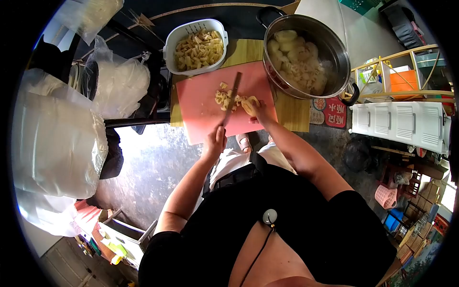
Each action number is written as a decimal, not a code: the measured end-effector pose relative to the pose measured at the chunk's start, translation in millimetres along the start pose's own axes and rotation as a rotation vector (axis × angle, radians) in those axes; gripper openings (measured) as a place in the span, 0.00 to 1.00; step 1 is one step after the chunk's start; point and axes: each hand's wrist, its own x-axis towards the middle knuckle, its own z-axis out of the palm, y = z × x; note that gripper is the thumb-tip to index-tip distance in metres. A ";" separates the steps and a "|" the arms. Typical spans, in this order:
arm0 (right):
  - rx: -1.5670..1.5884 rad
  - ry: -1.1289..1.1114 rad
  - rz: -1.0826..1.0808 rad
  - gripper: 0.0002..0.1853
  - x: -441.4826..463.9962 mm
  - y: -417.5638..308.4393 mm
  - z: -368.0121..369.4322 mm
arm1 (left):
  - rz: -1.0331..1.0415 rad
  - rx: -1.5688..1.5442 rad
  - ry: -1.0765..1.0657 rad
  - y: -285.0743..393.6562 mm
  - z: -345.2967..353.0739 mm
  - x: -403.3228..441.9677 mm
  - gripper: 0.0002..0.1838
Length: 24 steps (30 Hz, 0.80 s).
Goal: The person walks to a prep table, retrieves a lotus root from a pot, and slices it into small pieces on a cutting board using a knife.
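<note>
My left hand (216, 139) is closed round the handle of a kitchen knife (233, 93), its blade pointing away from me across the pink cutting board (201, 105). On the right, my right hand (261, 115) grips a pale yellow, fleshy piece of food (249, 105) against the board, just beside the blade. Several small cut pieces (222, 98) of the same colour lie left of and around the blade. I cannot make out what kind of food it is.
Behind the board stands a white plastic basket (170, 56) holding many cut pieces. A large metal pot (345, 67) at the back right contains pale chunks in liquid. The board rests on a wooden surface (292, 115). Plastic bags (119, 81) crowd the left; a white slatted container (399, 122) stands right.
</note>
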 end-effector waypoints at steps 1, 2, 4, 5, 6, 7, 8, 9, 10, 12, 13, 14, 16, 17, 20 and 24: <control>0.009 0.004 0.006 0.25 0.3 -1.2 2.2 | -0.042 0.020 0.019 2.2 6.8 -2.0 0.19; 0.017 0.008 0.013 0.25 0.1 -2.1 4.0 | -0.043 0.152 -0.016 -5.8 9.9 3.3 0.20; -0.014 0.019 0.025 0.25 -2.3 -7.7 4.2 | -0.056 0.331 -0.016 -16.6 16.6 8.4 0.21; -0.046 0.027 0.027 0.25 -1.8 -12.4 4.3 | -0.043 0.379 0.003 -21.3 17.4 9.9 0.21; -0.077 0.037 0.036 0.25 -3.3 -13.3 4.6 | -0.031 0.428 0.023 -19.5 18.4 10.3 0.21; -0.117 0.045 0.007 0.24 -1.6 -6.7 3.6 | 0.006 0.475 0.028 -18.0 19.0 8.8 0.21; -0.156 0.052 -0.025 0.24 3.4 3.7 2.2 | 0.044 0.522 0.034 -15.4 19.5 7.5 0.21; -0.195 0.059 -0.059 0.24 4.2 5.3 2.7 | 0.049 0.572 0.036 -13.6 20.3 6.5 0.21; -0.186 0.061 -0.050 0.25 7.0 4.9 2.5 | 0.058 0.623 0.039 -11.7 20.9 6.7 0.21; -0.168 0.067 -0.018 0.28 3.9 6.7 1.8 | 0.131 0.689 0.060 -10.5 22.5 3.5 0.21; -0.131 0.081 -0.014 0.27 0.8 7.1 3.8 | 0.094 0.686 0.047 -9.9 22.1 3.1 0.21; -0.095 0.095 -0.010 0.27 -2.0 7.1 6.8 | 0.058 0.682 0.035 -9.0 21.6 3.7 0.21; -0.131 0.112 -0.021 0.26 5.2 10.4 5.5 | 0.129 0.626 0.063 -17.7 19.7 6.9 0.22; -0.129 0.085 -0.017 0.25 7.8 12.0 3.8 | 0.075 0.497 0.051 -21.6 18.9 7.0 0.22; -0.148 0.036 -0.002 0.24 5.5 5.4 0.4 | -0.192 -0.032 -0.043 -14.1 17.1 2.4 0.23; -0.248 0.048 -0.003 0.25 18.2 12.7 -7.8 | -0.090 -0.037 0.000 -10.5 5.7 1.2 0.22</control>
